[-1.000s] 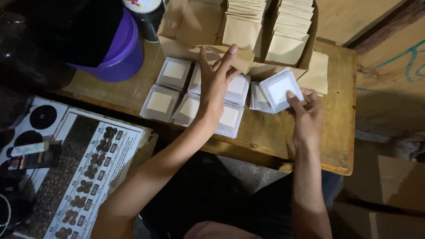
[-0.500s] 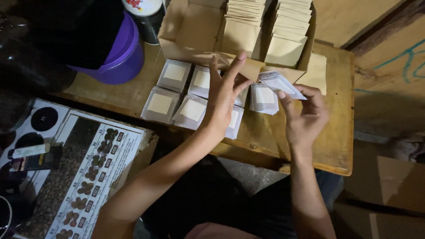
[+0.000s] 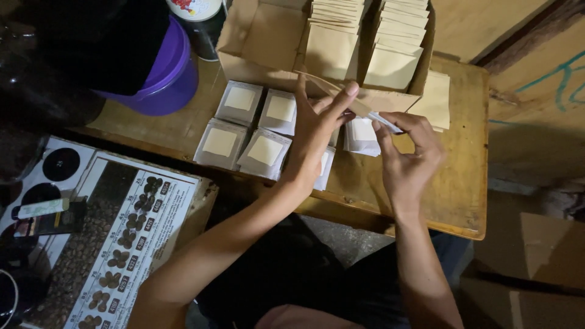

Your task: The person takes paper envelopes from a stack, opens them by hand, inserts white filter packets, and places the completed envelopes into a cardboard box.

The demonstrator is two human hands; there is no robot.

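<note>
Below, one wooden tabletop (image 3: 463,183), dimly lit. Behind, one cardboard box (image 3: 256,42) with two rows of tan envelopes (image 3: 390,55); one purple bucket (image 3: 173,76). Four, perhaps five, white sachets (image 3: 244,128) laid flat. Left hand (image 3: 314,131) and right hand (image 3: 408,152) both pinching one white sachet (image 3: 381,120) above the tabletop.

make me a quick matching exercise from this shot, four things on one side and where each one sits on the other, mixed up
Things:
1. purple bucket
2. white sachets with tan squares
3. cardboard box
4. printed chart of beans

Places:
A. laid in rows on the wooden table, left of the left hand
B. lower left, below the table edge
C. far side of the table, holding upright tan envelopes
D. table's far left corner

Pairs: 1-D, 2-A, 3-C, 4-B
</note>
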